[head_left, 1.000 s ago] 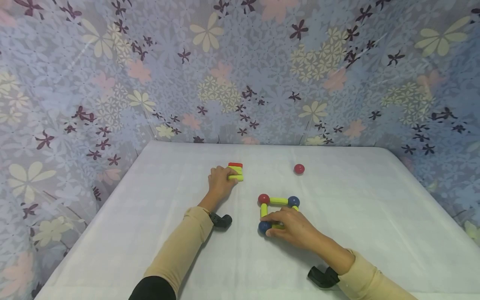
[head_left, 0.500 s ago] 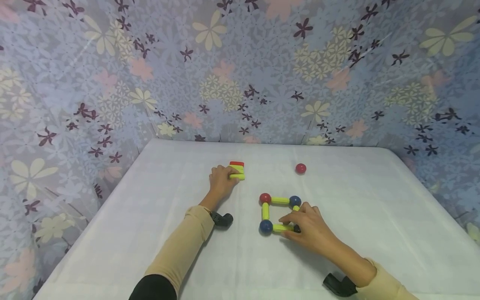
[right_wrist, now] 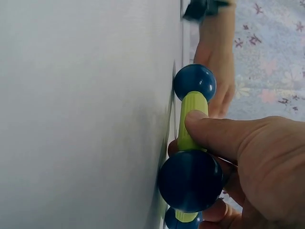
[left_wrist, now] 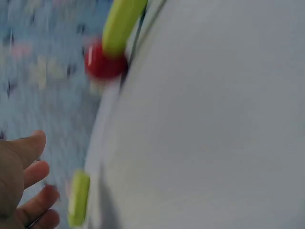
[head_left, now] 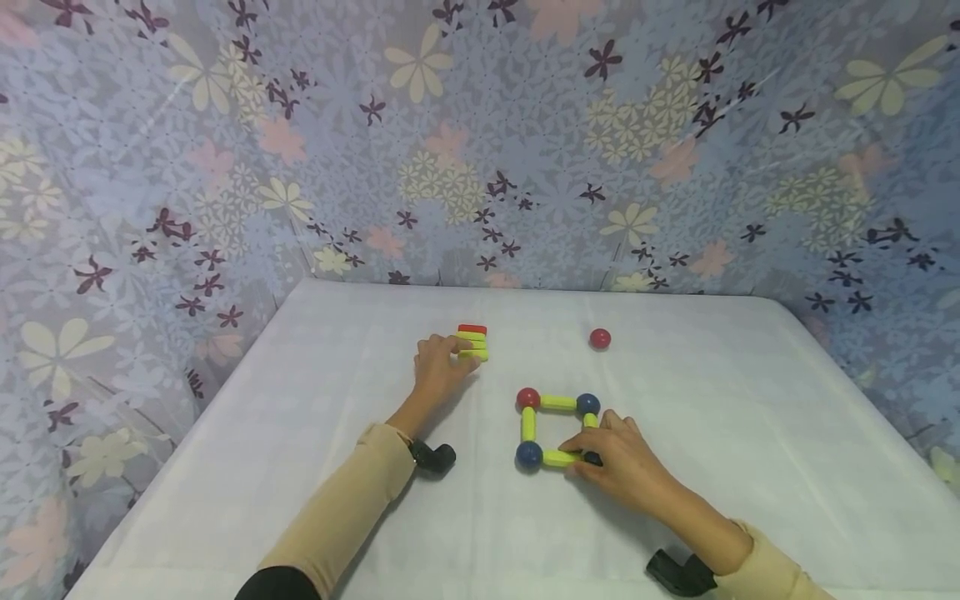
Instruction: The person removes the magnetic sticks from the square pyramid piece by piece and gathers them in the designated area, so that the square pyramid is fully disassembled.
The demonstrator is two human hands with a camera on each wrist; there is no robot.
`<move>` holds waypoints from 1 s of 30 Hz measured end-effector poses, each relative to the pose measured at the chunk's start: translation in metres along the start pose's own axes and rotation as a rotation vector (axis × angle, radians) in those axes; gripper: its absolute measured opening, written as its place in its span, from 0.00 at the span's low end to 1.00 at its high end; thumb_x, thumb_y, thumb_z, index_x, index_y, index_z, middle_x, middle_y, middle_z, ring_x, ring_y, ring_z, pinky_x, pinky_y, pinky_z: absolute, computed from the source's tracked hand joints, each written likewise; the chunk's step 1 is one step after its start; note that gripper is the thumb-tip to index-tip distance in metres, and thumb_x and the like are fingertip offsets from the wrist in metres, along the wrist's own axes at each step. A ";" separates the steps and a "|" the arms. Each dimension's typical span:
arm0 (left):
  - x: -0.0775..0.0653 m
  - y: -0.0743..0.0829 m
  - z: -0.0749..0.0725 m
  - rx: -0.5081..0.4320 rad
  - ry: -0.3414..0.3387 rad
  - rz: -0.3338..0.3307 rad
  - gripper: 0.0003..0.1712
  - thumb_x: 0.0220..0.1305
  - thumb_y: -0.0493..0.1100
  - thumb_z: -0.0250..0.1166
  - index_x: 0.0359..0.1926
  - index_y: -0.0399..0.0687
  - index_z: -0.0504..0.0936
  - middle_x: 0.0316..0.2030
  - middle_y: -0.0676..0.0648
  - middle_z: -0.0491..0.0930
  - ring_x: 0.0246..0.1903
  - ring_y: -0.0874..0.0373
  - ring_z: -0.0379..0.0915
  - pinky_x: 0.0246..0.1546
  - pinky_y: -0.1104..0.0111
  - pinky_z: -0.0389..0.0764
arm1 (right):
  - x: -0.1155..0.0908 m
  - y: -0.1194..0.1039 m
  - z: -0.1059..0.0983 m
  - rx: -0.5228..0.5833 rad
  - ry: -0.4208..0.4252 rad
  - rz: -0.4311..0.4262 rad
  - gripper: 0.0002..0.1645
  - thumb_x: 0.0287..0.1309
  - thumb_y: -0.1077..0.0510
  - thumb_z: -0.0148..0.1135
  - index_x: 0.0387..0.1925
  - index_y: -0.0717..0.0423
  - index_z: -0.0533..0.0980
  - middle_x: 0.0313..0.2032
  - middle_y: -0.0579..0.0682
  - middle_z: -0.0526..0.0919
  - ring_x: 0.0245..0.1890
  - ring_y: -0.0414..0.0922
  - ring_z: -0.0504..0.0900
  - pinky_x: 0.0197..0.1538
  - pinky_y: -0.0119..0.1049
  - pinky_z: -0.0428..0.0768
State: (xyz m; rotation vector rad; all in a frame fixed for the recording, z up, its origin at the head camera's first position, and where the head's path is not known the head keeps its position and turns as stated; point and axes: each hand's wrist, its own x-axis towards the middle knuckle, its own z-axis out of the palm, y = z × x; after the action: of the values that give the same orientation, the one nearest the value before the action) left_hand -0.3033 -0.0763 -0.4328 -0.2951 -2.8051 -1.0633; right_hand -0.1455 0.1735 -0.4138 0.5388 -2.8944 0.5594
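Note:
On the white table stands a square of yellow-green magnetic sticks joined by balls: a red ball (head_left: 528,399), a blue ball (head_left: 588,404), another blue ball (head_left: 529,455) and a dark blue ball (right_wrist: 190,181) at the near right corner. My right hand (head_left: 626,462) pinches the near stick (right_wrist: 193,102) beside that corner ball, thumb on top and fingers behind. Further back, my left hand (head_left: 438,367) reaches over several loose yellow-green sticks (head_left: 476,355). Its fingers are apart in the left wrist view, with a stick (left_wrist: 78,198) beyond the fingertips.
A red stick (head_left: 472,329) lies at the back of the loose row. Alone at the back right is a red ball (head_left: 600,338). Flowered cloth (head_left: 480,150) hangs behind and beside the white-covered table (head_left: 750,400).
My right hand has moved right along the near stick, from the near left blue ball to the near right corner. My left hand stays at the loose sticks, barely shifted.

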 end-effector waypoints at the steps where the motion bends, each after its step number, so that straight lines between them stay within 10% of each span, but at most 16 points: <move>1: -0.009 0.003 -0.003 -0.031 -0.026 0.021 0.21 0.57 0.54 0.66 0.50 0.53 0.81 0.44 0.46 0.76 0.50 0.49 0.64 0.51 0.55 0.65 | 0.000 0.000 0.000 0.002 0.001 -0.011 0.13 0.43 0.50 0.73 0.36 0.37 0.84 0.32 0.31 0.84 0.28 0.35 0.56 0.34 0.31 0.53; 8: -0.090 0.025 -0.017 -0.132 -0.286 0.213 0.25 0.57 0.56 0.66 0.56 0.58 0.78 0.49 0.50 0.79 0.51 0.54 0.67 0.53 0.57 0.69 | 0.002 -0.004 0.001 0.012 -0.008 -0.049 0.13 0.44 0.49 0.72 0.36 0.37 0.84 0.33 0.32 0.85 0.28 0.35 0.55 0.34 0.31 0.54; 13: -0.123 0.033 -0.011 -0.088 -0.325 0.305 0.28 0.53 0.56 0.68 0.56 0.59 0.79 0.46 0.53 0.81 0.45 0.60 0.67 0.46 0.67 0.66 | 0.002 -0.006 0.004 0.016 -0.013 -0.056 0.13 0.44 0.49 0.71 0.36 0.37 0.84 0.32 0.31 0.84 0.28 0.34 0.55 0.34 0.30 0.54; 30: -0.133 0.044 0.007 0.011 -0.195 0.297 0.22 0.48 0.54 0.72 0.46 0.62 0.81 0.37 0.57 0.81 0.38 0.65 0.66 0.41 0.70 0.63 | 0.002 -0.010 0.006 0.023 -0.005 -0.068 0.12 0.43 0.48 0.72 0.35 0.38 0.84 0.24 0.27 0.79 0.27 0.34 0.55 0.34 0.30 0.54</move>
State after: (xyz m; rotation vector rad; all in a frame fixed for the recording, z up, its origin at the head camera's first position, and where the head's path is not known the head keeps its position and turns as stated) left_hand -0.1645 -0.0571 -0.4348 -0.8259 -2.8078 -0.9974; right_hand -0.1437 0.1620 -0.4154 0.6397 -2.8652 0.5825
